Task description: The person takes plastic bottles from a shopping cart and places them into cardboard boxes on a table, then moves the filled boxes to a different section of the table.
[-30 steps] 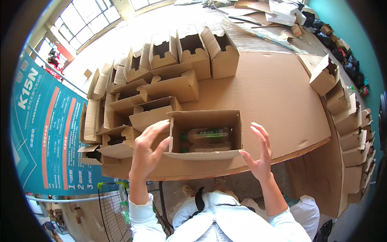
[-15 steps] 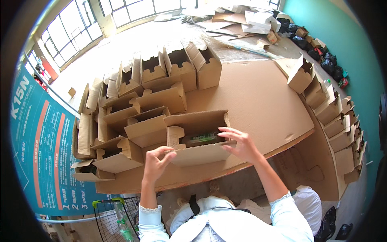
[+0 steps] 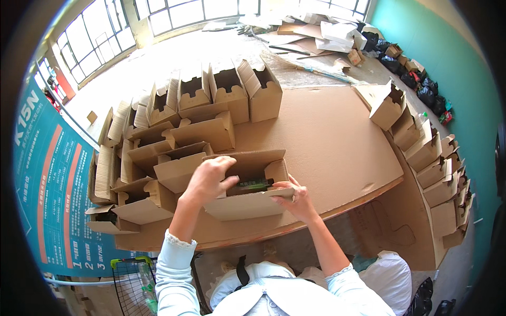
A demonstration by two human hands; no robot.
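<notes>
An open cardboard box (image 3: 245, 206) lies near the front edge of the large cardboard-covered surface (image 3: 321, 142). Inside it rests a bottle with a green label (image 3: 254, 185), partly hidden by the near wall. My left hand (image 3: 208, 178) bends over the box's left end, thumb and fingers around the end flap, which it mostly covers. At the right near corner, my right hand (image 3: 296, 200) grips the box, its fingers on the near wall and right end.
Several open cardboard boxes (image 3: 229, 95) stand packed to the left and behind. Another row of boxes (image 3: 421, 142) lines the right side. Below left is a black wire basket (image 3: 129, 284) with plastic bottles. A white sack (image 3: 387, 282) sits at lower right; a broom (image 3: 316, 68) lies beyond.
My left hand has moved up from the near left corner onto the box's left end flap. My right hand has come down onto the right near corner. The view has shifted slightly.
</notes>
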